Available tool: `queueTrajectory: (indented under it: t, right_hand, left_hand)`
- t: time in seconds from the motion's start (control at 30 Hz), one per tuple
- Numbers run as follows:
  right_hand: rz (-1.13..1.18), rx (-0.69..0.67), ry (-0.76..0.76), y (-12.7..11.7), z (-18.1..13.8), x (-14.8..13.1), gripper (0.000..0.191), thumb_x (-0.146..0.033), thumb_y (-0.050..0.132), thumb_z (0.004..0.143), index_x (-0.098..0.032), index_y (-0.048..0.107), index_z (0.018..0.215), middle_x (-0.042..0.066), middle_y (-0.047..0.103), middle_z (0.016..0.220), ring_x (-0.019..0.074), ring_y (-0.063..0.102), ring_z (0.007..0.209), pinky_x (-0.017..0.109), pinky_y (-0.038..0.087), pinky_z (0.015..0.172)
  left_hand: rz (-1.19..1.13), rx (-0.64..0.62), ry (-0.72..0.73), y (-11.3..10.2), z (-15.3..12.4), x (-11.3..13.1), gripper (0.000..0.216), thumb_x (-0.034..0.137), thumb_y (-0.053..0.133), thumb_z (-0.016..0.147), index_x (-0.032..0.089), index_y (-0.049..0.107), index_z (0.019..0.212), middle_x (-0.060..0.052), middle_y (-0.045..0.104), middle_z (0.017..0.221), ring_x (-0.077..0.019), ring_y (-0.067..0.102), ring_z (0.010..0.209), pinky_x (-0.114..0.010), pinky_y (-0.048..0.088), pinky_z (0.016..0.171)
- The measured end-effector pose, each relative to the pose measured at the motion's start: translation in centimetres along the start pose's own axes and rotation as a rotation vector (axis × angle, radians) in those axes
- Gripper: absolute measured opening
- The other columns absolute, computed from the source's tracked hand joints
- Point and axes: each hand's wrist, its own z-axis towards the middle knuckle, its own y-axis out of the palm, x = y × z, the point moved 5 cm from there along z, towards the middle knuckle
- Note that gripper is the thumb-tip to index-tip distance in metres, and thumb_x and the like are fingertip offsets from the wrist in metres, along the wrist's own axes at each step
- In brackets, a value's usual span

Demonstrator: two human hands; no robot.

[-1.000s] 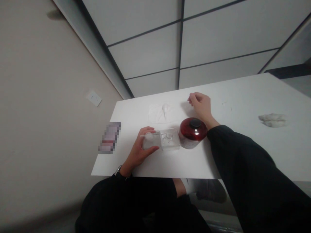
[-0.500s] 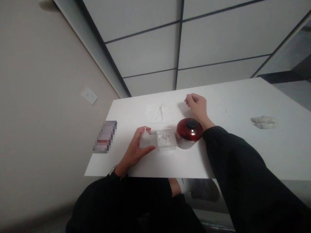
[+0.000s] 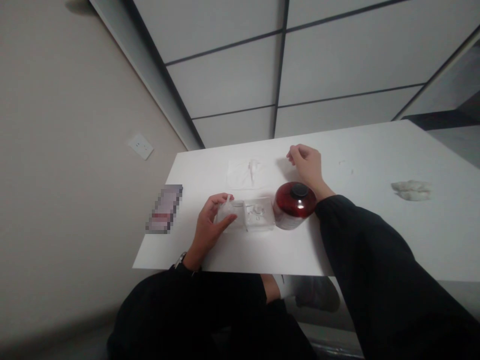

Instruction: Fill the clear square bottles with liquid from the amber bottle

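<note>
Clear two-part container, one, at the middle of the dial by which the rest is listed; flat on the white counter; the right-hand part shows small round clear shapes, exact nature too faint to tell; whether one box or two set together is unclear. Left hand, one, at nine o'clock of the container, curved around its left-hand part, thumb and fingers moderately apart; firmness of hold cannot be told. Pale stemmed piece, one, by the fingertips at the container's ten o'clock; contact unclear. Right hand, one, between one and two o'clock, loosely curled and narrow, beside the counter surface, no article visible in it. Red bottle, one, black cap, pale label, upright at three o'clock, just beside the container, with the right forearm passing behind it. Thin tissue, one, at twelve o'clock, bearing a small white piece. Pixelated slab, one, at nine o'clock, well apart. Crumpled cloth, one, near three o'clock, far off. Step in hand, by judgement: steadying the container from its left end; any next move there calls for a light, level touch, the bottle standing so near.
</note>
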Motion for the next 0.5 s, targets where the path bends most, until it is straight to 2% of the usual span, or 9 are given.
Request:
queueTrajectory:
  t: [0.13,0.33,0.5]
  right_hand:
    - [-0.010,-0.004,-0.009,-0.1,-0.1,-0.1,0.042,-0.052,0.057,0.094,-0.025,0.063,0.063,0.000,0.061,0.060,0.0170,0.055,0.059,0.034,0.043,0.065]
    - [-0.014,0.004,-0.002,-0.1,-0.1,0.0,0.038,-0.044,0.057,0.094,-0.024,0.064,0.063,0.000,0.061,0.060,0.0162,0.055,0.059,0.034,0.043,0.065]
    - [-0.011,-0.006,-0.013,0.0,0.0,0.1,0.042,-0.048,0.058,0.097,-0.024,0.063,0.063,-0.001,0.061,0.060,0.0155,0.055,0.059,0.032,0.044,0.064]
  left_hand:
    - [0.054,-0.023,-0.020,-0.2,0.0,0.5,0.033,0.050,0.083,0.089,0.022,0.070,0.103,-0.011,0.075,0.123,-0.0274,0.071,0.122,-0.045,0.053,0.111]
    - [0.140,-0.197,0.055,-0.6,0.1,2.2,0.028,0.043,0.068,0.103,0.026,0.075,0.125,-0.009,0.075,0.135,-0.0258,0.067,0.130,-0.047,0.049,0.117]
    - [0.132,-0.192,0.071,-0.4,0.1,2.0,0.029,0.045,0.068,0.102,0.024,0.074,0.121,-0.011,0.073,0.137,-0.0271,0.065,0.133,-0.047,0.047,0.119]
